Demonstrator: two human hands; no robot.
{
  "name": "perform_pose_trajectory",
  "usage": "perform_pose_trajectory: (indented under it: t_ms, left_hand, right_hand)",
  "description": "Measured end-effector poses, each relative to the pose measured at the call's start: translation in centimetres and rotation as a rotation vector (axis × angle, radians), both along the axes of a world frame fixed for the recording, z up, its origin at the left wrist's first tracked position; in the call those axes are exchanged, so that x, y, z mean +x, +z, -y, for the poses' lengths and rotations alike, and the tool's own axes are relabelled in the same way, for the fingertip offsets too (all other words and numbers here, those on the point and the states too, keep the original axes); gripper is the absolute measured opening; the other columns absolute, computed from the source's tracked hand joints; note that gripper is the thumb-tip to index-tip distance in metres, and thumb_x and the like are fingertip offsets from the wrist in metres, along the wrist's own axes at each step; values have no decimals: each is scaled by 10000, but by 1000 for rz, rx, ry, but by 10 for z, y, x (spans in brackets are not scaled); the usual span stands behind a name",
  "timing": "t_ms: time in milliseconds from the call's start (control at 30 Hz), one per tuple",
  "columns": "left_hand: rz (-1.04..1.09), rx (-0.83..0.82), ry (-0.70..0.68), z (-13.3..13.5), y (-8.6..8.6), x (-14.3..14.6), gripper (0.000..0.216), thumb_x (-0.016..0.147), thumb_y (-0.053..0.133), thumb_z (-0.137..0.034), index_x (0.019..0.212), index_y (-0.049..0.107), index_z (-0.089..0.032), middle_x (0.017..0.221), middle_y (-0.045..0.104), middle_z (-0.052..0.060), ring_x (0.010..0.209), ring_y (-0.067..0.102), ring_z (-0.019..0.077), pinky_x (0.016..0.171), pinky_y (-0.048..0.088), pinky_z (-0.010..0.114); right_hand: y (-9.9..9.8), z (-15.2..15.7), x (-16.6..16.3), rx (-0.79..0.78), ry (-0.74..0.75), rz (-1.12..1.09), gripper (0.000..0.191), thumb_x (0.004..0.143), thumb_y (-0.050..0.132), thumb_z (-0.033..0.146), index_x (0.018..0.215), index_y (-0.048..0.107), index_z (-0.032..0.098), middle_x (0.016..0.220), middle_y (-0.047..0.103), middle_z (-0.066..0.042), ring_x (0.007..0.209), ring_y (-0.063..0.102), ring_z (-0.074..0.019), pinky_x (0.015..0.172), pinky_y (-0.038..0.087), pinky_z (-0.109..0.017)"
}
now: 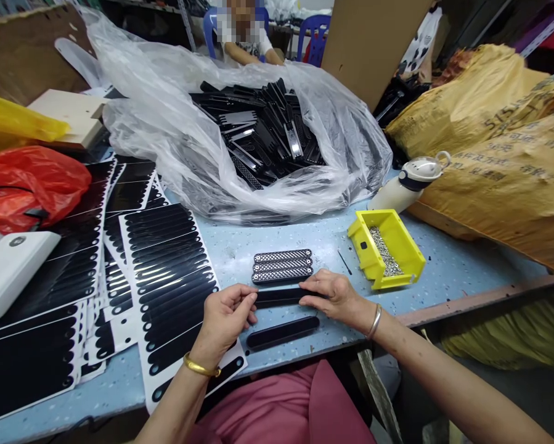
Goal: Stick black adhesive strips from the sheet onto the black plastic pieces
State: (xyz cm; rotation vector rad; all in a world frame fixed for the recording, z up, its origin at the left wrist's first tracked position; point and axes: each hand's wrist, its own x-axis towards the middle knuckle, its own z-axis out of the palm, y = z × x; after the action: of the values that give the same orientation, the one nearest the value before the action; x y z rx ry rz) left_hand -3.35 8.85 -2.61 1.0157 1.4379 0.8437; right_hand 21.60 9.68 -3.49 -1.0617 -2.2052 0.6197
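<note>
My left hand (230, 314) pinches the left end of a long black strip (279, 297). At its right end, my right hand (334, 297) has its thumb and fingers closed on the same strip, held level just above the table. Whether a second piece lies beneath it I cannot tell. Closer to me lies a black bar with rounded ends (283, 333). Beyond the strip, three black bars with a mesh pattern (282, 266) lie side by side. Left of my left hand is a white sheet of black stickers with rounded ends (175, 277).
A clear plastic bag (277, 206) full of black plastic parts (267, 135) spreads across the back. On the right stand a yellow bin (413, 265) of small metal pieces, a bottle (399, 191) and yellow sacks (503, 166). A white box (15, 271) rests at left. Someone sits opposite.
</note>
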Motion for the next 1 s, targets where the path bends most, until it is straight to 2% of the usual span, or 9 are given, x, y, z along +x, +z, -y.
perform_pose_trajectory:
  t_ms: [133, 433, 667, 733, 900, 1000]
  left_hand:
    - [-3, 9, -3, -1, 0, 0, 301, 666, 680, -397, 773, 695, -117, 496, 599, -4, 400, 593, 123, 346, 420, 177]
    - [4, 23, -9, -1, -1, 0, 291, 671, 691, -389, 772, 700, -116, 501, 603, 0, 406, 597, 127, 349, 424, 182]
    - [9, 22, -11, 0, 0, -2, 282, 674, 695, -376, 785, 697, -116, 500, 611, 3, 412, 600, 128, 362, 432, 183]
    - [7, 13, -5, -1, 0, -1, 290, 667, 698, -380, 783, 696, -114, 488, 607, 1, 407, 597, 129, 360, 431, 184]
    - [-1, 1, 6, -2, 1, 1, 314, 644, 704, -396, 776, 694, -111, 479, 605, 2, 403, 595, 134, 356, 434, 190]
    - [0, 1, 2, -3, 2, 1, 322, 638, 704, -399, 783, 693, -111, 472, 597, -4, 399, 590, 133, 356, 430, 192]
  right_hand:
    - [0, 2, 0, 69, 13, -4, 269, 890, 644, 328, 1082, 715, 153, 884, 736, -99, 785, 653, -190, 715, 550, -333]
    - [0, -3, 2, -100, -28, -52, 287, 833, 698, 414, 1022, 742, 202, 856, 739, -69, 794, 674, -185, 711, 555, -320]
    - [-4, 2, 3, 75, 34, -21, 269, 894, 638, 297, 1122, 698, 167, 904, 731, -99, 789, 649, -192, 720, 546, -345]
    - [-7, 3, 4, 79, 32, -34, 278, 890, 643, 292, 1142, 688, 183, 912, 731, -91, 794, 647, -190, 722, 547, -344]
    - [-13, 4, 6, -3, -31, -73, 296, 841, 703, 320, 1110, 707, 196, 887, 734, -78, 807, 654, -190, 726, 550, -329]
    - [-9, 5, 9, -133, -90, -92, 378, 778, 760, 343, 1128, 700, 213, 890, 732, -63, 796, 659, -184, 736, 549, -324]
